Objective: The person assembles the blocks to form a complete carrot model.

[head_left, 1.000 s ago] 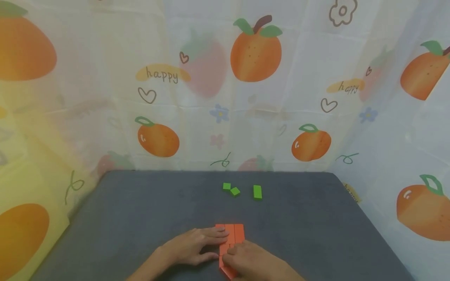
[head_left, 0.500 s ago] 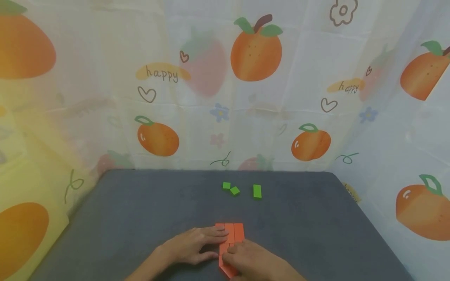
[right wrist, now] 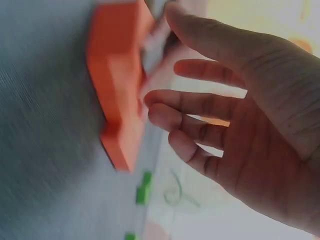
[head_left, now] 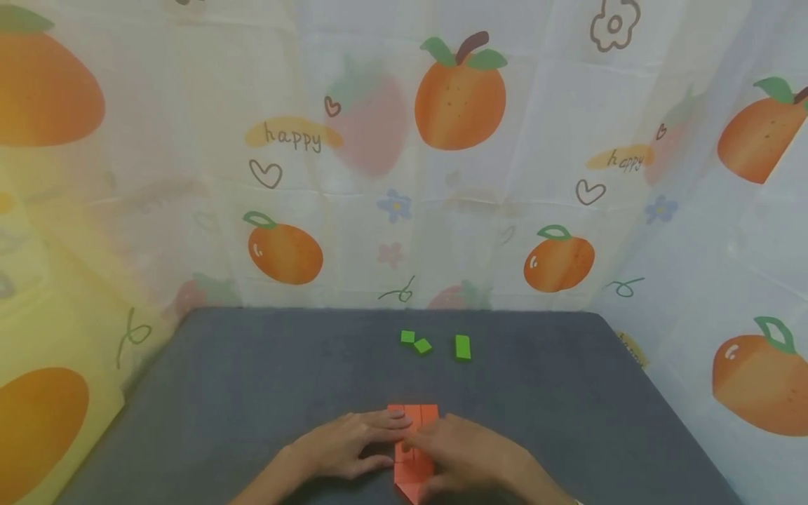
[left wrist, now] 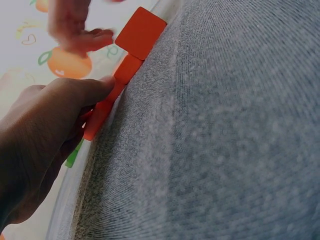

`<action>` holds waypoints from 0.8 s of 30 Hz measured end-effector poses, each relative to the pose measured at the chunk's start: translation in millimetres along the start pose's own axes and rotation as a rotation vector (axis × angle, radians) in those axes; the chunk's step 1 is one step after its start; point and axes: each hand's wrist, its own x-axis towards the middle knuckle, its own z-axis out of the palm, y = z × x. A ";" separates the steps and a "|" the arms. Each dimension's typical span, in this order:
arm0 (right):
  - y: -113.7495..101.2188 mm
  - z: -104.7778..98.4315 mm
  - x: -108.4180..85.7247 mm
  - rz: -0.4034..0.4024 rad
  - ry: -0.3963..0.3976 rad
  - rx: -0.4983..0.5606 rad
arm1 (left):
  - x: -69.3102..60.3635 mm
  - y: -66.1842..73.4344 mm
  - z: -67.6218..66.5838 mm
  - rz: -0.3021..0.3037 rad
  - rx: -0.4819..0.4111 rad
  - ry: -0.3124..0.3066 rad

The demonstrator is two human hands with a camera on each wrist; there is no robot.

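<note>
Several orange wooden blocks (head_left: pixel 414 468) lie joined in a flat strip near the front of the table, with a slanted end toward me. My left hand (head_left: pixel 347 443) rests along the strip's left side, its straight fingers over the far blocks and its thumb against the edge. In the left wrist view, that thumb touches the side of the orange row (left wrist: pixel 129 65). My right hand (head_left: pixel 476 452) hovers over the strip's right side, slightly blurred. The right wrist view shows its fingers (right wrist: pixel 200 104) loosely bent and apart from the blocks, holding nothing.
Two small green cubes (head_left: pixel 407 337) lie close together at the back of the dark grey table (head_left: pixel 284 365). A longer green block (head_left: pixel 463 348) lies to their right. A fruit-printed curtain (head_left: pixel 372 210) hangs behind and along both sides.
My right hand has come off the near orange blocks, and its fingers have loosened and spread. More of the strip's near end shows. The left hand has stayed in place.
</note>
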 end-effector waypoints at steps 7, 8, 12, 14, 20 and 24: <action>56.8 -32.0 3.0 0.188 0.253 -0.030 | 0.9 0.0 -0.4 -0.009 0.015 -0.023; 66.9 -34.2 4.2 0.217 0.279 -0.045 | 0.9 0.0 -0.6 -0.011 0.016 -0.026; 101.6 -35.3 14.2 0.350 0.324 -0.083 | 0.8 -1.3 -0.9 -0.017 0.013 -0.026; 113.0 -32.2 19.1 0.413 0.313 -0.072 | 0.8 -1.9 -0.6 -0.014 0.017 -0.020; 129.5 -16.1 21.1 0.509 0.215 -0.041 | 1.5 -1.8 0.8 -0.004 0.024 -0.020; 134.2 -11.5 19.2 0.505 0.271 -0.056 | 1.5 -0.8 -0.9 -0.010 0.023 -0.028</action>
